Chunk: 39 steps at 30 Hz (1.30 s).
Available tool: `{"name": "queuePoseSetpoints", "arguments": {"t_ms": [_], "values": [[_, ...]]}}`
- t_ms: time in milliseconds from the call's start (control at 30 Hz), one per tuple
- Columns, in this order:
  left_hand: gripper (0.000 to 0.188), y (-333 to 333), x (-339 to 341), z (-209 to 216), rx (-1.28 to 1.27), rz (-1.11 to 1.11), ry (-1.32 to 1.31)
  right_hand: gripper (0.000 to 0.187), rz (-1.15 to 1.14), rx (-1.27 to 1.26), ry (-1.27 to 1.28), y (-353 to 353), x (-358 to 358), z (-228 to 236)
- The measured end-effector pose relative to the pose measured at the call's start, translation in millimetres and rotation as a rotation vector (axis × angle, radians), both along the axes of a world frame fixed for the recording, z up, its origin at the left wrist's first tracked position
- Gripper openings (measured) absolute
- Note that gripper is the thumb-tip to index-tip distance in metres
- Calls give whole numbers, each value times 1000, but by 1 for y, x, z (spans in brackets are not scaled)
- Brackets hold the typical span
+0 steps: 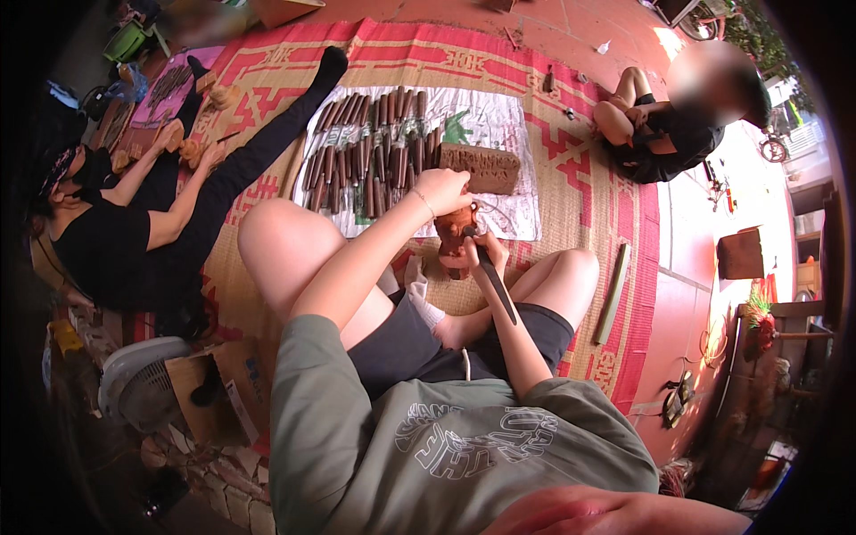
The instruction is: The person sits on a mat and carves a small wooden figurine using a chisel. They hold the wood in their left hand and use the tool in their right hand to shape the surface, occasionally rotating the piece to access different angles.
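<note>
My left hand point(443, 190) is closed on the upper end of a reddish-brown carved wooden figure point(453, 227), which I hold above my crossed legs. My right hand point(490, 253) grips a long dark-handled tool point(496, 287). Its near end reaches back over my right forearm, and its working end meets the figure's side. Too little of that tip shows to tell what kind of tool it is. Just beyond my left hand lies a brown block with carved marks point(480, 169). Several wooden-handled carving tools point(374, 160) lie in rows on a white printed sheet point(513, 214).
A red and tan woven mat point(571, 214) lies under me. A pale green strip point(613, 294) rests at my right. One person point(116, 223) works on a carving at the left; another point(669, 134) sits at the far right. A fan point(138, 383) and cardboard box point(214, 392) stand near left.
</note>
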<state>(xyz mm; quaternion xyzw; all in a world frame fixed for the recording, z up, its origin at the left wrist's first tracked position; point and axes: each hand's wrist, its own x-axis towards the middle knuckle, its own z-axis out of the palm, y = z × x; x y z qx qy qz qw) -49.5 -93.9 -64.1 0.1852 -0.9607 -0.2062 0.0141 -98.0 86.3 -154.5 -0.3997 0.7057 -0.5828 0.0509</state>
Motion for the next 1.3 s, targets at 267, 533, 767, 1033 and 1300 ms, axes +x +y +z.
{"name": "queuePoseSetpoints", "arguments": {"t_ms": [267, 533, 767, 1033, 1300], "values": [[34, 1, -4, 4, 19, -17, 2, 15, -6, -93, -52, -7, 0, 5], [35, 0, 1, 1, 7, -11, -51, 18, 4, -48, -138, -11, 4, 48], [33, -3, 5, -4, 20, 3, -26, 17, 52, 100, -79, 3, 1, 24], [33, 2, 1, 6, 21, -18, -43, 17, 20, 65, 30, -8, -2, 33], [34, 4, -2, -3, 2, -81, 18, 16, 31, -53, 115, -3, -4, 22]]}}
